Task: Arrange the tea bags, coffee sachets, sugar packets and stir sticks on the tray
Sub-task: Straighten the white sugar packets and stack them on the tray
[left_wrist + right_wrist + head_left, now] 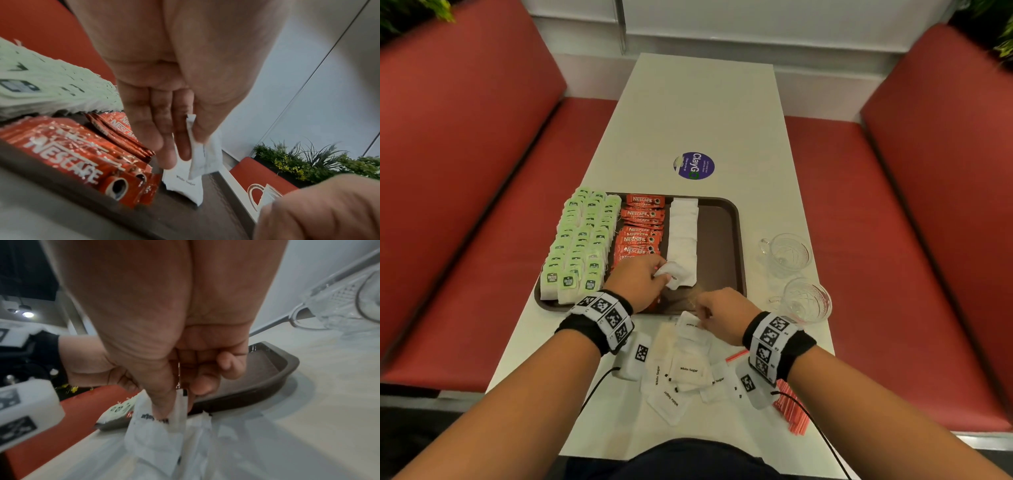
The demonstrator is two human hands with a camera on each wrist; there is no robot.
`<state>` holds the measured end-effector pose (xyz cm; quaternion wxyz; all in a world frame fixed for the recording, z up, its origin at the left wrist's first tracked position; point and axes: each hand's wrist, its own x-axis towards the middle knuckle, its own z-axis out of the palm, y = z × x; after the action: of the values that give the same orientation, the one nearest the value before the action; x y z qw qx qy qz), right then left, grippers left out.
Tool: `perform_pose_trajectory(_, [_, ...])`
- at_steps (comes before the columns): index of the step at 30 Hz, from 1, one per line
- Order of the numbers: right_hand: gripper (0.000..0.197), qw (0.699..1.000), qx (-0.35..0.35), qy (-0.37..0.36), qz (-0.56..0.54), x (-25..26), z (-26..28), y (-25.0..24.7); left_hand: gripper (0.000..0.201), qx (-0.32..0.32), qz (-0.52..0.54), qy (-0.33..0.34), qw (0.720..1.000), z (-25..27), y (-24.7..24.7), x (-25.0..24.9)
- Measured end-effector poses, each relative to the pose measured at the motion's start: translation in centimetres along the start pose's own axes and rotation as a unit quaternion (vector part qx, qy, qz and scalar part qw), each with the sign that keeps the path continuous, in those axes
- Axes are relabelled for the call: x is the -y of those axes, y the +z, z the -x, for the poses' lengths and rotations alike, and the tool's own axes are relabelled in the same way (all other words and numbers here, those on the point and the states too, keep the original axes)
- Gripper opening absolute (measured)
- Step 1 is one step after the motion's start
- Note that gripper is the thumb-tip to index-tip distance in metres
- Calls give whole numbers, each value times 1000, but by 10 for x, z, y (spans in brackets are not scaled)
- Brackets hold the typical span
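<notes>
The left hand (637,284) has its fingers (180,129) and thumb pinched on a white sugar packet (202,160), held just over the near end of the sugar column on the tray (726,246); a second packet (183,181) under it reads "White Sugar". The right hand (717,313) sits at the tray's near rim, its fingers (162,395) clamped on the top edge of another white sugar packet (152,431), lifted from the loose pile (688,370) on the desk (705,113) between the two wrists. I count at least six packets lying in that pile, several printed "White Sugar"; the exact number is hard to tell where they overlap.

On the brown tray there are three bands side by side: at the left, three rows of green-tagged tea bags (582,236), far too many and too tightly packed to count, their tag lettering too small to read; in the middle one overlapping column of red coffee sachets (642,229) marked "NESCAFE CLASSIC", about eight showing; then one column of white sugar packets (683,236). The right part of the tray is bare.

A bundle of red stir sticks (791,411) lies on the desk under the right forearm. Two clear glass cups (787,253) stand right of the tray. Beyond it a round purple sticker (694,165) reads "ClayGo". Red bench seats (482,171) flank the desk.
</notes>
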<state>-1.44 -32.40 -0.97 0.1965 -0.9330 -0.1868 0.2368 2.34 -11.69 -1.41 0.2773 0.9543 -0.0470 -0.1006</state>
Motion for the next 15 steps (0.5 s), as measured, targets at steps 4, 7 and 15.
perform_pose_trajectory(4, [40,998,-29,26,-55,-16,0,-11,22,25,-43,12,999,-12,12,-7])
perform_pose_trajectory(7, [63,997,-43,13,-56,-24,-1,-16,23,19,-27,-19,999,-19,16,-10])
perform_pose_trajectory(15, [32,998,-46,21,-34,-32,-7,-18,35,86,-110,-89,986,-32,27,-8])
